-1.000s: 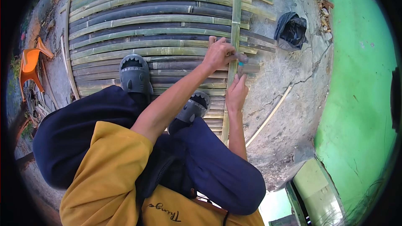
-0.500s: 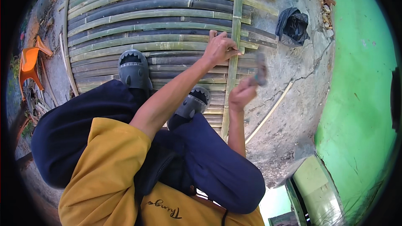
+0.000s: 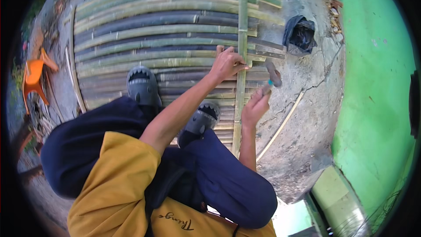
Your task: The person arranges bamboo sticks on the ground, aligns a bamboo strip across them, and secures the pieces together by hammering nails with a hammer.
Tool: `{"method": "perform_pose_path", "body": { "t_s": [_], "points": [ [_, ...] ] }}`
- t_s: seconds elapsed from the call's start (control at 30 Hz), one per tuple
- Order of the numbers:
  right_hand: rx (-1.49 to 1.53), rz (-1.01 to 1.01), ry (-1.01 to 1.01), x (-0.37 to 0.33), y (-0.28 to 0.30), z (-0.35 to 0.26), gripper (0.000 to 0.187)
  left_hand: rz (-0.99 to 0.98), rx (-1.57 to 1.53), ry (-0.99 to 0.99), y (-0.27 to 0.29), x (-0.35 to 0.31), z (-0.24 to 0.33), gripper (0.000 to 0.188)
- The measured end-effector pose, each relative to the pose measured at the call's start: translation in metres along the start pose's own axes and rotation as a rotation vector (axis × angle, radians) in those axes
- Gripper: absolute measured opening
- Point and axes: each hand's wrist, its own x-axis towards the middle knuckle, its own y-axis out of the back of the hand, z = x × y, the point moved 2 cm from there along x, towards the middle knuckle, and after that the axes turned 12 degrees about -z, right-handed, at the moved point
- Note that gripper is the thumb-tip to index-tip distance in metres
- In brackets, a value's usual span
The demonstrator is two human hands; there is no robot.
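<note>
My left hand (image 3: 227, 63) is closed in a pinch at the long bamboo cross strip (image 3: 242, 26), its thumb and fingertip meeting on the strip's edge. Whatever sits in that pinch is too small to make out. My right hand (image 3: 255, 109) grips a hammer (image 3: 274, 75) by its handle, to the right of the strip. The hammer's head is tilted up, just right of my left fingertips and apart from them. Under the strip lie split bamboo slats (image 3: 158, 29), side by side, green, tan and dark. My grey shark-faced slippers (image 3: 143, 85) rest on the slats.
A black plastic bag (image 3: 300, 35) lies open on the cracked concrete beyond the slat ends. One thin bamboo stick (image 3: 281, 125) lies right of my right forearm. The green wall (image 3: 372, 79) bounds the right side. An orange plastic chair (image 3: 34, 77) stands far left.
My view has shifted, so the slats appear lower and slightly left. The hammer, blurred before, is sharper now and a little farther up and right of my left hand. The left pinch stays on the strip.
</note>
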Motion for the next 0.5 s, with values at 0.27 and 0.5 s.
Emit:
{"method": "perform_pose_path", "body": {
  "t_s": [0.27, 0.5],
  "points": [
    [0.221, 0.148, -0.244, -0.040, 0.036, 0.045, 0.025, -0.149, 0.183, -0.069, 0.035, -0.008, 0.034, 0.088],
    [0.024, 0.186, -0.350, -0.093, 0.025, 0.088, 0.026, -0.379, 0.264, -0.281, -0.005, -0.067, 0.032, 0.056]
  ]
}}
